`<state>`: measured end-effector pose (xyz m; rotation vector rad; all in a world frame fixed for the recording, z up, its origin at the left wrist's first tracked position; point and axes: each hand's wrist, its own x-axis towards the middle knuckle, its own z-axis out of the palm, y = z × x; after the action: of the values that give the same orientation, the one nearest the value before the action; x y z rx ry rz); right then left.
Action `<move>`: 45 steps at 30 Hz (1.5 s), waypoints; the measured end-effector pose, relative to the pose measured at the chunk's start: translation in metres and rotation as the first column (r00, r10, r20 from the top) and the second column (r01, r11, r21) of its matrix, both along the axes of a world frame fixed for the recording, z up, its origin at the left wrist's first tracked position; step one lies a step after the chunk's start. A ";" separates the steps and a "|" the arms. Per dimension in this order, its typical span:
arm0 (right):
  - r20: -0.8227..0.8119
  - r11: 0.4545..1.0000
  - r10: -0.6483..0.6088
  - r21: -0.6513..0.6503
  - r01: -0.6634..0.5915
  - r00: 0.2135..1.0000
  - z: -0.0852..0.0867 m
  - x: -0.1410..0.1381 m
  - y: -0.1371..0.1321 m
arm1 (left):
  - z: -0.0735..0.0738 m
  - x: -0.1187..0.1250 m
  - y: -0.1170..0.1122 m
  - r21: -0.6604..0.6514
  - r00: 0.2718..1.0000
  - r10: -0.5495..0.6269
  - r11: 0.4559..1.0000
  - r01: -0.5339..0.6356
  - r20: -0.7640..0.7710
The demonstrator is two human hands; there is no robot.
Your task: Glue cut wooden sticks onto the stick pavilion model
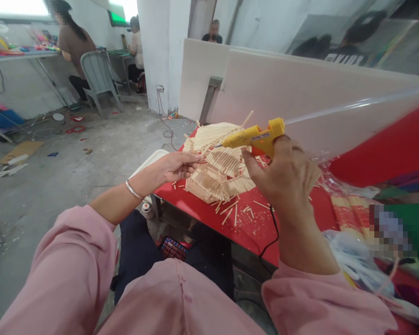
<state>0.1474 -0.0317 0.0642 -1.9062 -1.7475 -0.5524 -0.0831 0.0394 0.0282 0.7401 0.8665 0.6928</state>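
Observation:
My right hand is wrapped round the handle of a yellow hot glue gun, its nozzle pointing left. A black cord hangs down behind my right wrist to the table. My left hand is closed in a pinch on a thin wooden stick, just left of the nozzle tip. Below both hands lies a structure of pale wooden sticks, laid side by side in fan-like panels. Whether the nozzle touches the stick I cannot tell.
Loose stick pieces and crumbs lie on the red table. Plastic bags and stick bundles are at right. White boards stand behind the table. Two people sit at far-left desks near a grey chair; others are behind the boards.

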 end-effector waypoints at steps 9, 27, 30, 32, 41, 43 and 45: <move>0.003 0.994 0.001 0.111 -0.001 1.000 -0.006 0.008 -0.005 | -0.010 -0.011 -0.015 0.140 0.998 -0.049 0.989 0.044 0.030; -0.092 0.994 -0.107 0.003 0.107 0.990 -0.012 0.021 -0.055 | 0.000 -0.004 -0.053 0.055 0.987 -0.040 0.998 0.032 0.153; -0.086 0.991 -0.116 -0.074 0.109 0.990 -0.027 0.042 -0.075 | -0.006 0.003 -0.071 0.145 0.985 -0.051 0.989 0.027 0.163; -0.100 0.980 -0.119 -0.172 0.101 0.988 -0.042 0.059 -0.090 | -0.015 0.012 -0.086 0.171 0.978 -0.082 0.984 0.049 0.190; -0.109 0.812 0.089 -0.567 -0.136 0.990 -0.141 0.119 -0.106 | -0.075 0.073 -0.131 0.064 0.930 -0.272 0.962 0.265 0.247; -0.126 0.794 0.170 -0.570 -0.211 0.977 -0.153 0.124 -0.095 | -0.079 0.082 -0.135 0.061 0.936 -0.268 0.963 0.262 0.227; -0.146 0.773 0.221 -0.576 -0.264 0.964 -0.159 0.126 -0.081 | -0.079 0.087 -0.138 0.079 0.948 -0.242 0.970 0.230 0.206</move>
<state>0.2730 -0.1129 -0.0944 -1.9900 -2.2579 0.1957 0.0043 -0.0989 -0.0505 0.7874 0.5526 0.5707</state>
